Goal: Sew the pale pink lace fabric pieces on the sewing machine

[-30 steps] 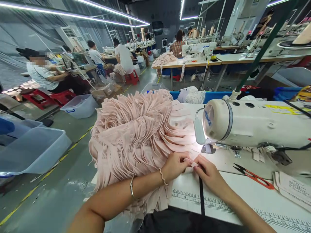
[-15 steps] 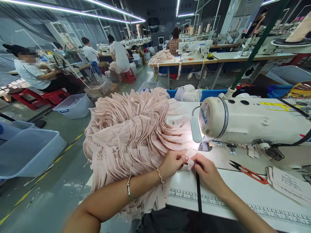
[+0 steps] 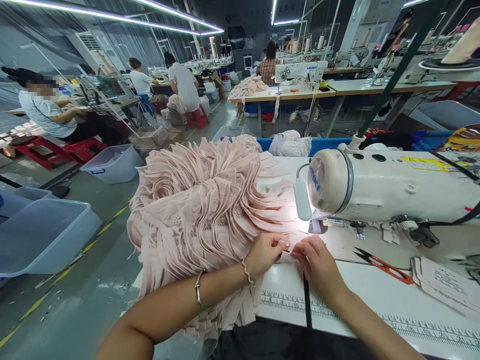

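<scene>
My left hand (image 3: 269, 254) pinches the edge of a pale pink fabric piece (image 3: 288, 246) just in front of the sewing machine (image 3: 375, 185). Right beside it, my right hand (image 3: 317, 262) has its fingers closed on the same small piece, most of which the fingertips hide. To the left lies a large heap of pink fabric pieces (image 3: 198, 215), folded in many layers with lace parts, against my left forearm. The machine's lamp (image 3: 302, 201) lights the fabric beyond my fingers.
Orange-handled thread snips (image 3: 386, 266) and fabric pieces with writing (image 3: 446, 282) lie to the right. A printed ruler (image 3: 375, 320) runs along the table's front edge. Plastic bins (image 3: 48, 240) stand on the floor at left. Several people sit at machines further back.
My right hand has turned, bringing its back and a ring into view, and its fingers have shifted slightly left over the fabric. My left hand has barely moved.
</scene>
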`<action>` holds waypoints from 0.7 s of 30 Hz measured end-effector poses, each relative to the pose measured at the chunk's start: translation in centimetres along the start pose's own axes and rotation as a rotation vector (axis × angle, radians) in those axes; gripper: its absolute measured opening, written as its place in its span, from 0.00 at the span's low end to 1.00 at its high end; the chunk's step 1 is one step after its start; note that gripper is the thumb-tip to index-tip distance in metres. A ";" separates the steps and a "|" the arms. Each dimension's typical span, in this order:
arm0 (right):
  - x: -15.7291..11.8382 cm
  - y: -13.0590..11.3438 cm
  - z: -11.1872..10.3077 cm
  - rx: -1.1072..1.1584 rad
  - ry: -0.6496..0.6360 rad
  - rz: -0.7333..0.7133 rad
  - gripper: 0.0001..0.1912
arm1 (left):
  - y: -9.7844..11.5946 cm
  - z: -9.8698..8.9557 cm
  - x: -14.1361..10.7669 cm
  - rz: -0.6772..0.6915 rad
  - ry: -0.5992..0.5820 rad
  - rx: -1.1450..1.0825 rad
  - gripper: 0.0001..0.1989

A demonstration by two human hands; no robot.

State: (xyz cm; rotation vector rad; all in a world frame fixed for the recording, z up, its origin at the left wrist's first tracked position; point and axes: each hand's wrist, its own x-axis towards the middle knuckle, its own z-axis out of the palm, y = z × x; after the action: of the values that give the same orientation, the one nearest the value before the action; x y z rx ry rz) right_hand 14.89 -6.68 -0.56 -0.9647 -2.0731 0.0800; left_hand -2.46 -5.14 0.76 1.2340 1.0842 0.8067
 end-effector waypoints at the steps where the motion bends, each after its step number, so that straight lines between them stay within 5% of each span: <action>1: -0.1 0.0 0.0 0.003 0.003 0.016 0.08 | 0.0 0.0 0.0 0.002 0.004 0.015 0.28; 7: -0.6 0.2 -0.5 0.083 0.005 0.181 0.08 | -0.1 -0.1 0.1 0.025 0.003 0.058 0.25; 13: 0.0 -0.2 -0.5 0.301 -0.113 0.130 0.08 | -0.5 0.0 0.1 -0.019 -0.027 -0.014 0.26; 17: -1.1 1.9 -0.9 0.104 -0.189 0.183 0.11 | -0.6 -0.4 0.1 -0.032 -0.040 -0.050 0.28; 19: -1.8 3.3 -2.0 -0.047 -0.209 0.237 0.12 | -0.6 -0.4 -0.2 0.020 -0.024 0.055 0.25; 21: -2.1 4.1 -3.4 -0.100 -0.238 0.284 0.12 | -0.6 -0.2 -0.7 0.239 -0.010 0.325 0.21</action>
State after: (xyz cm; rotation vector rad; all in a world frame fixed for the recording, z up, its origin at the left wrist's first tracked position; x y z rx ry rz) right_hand 20.54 -6.09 -1.21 -1.3637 -2.1549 0.2517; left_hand -2.88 -5.89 0.28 1.6633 1.1016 0.8228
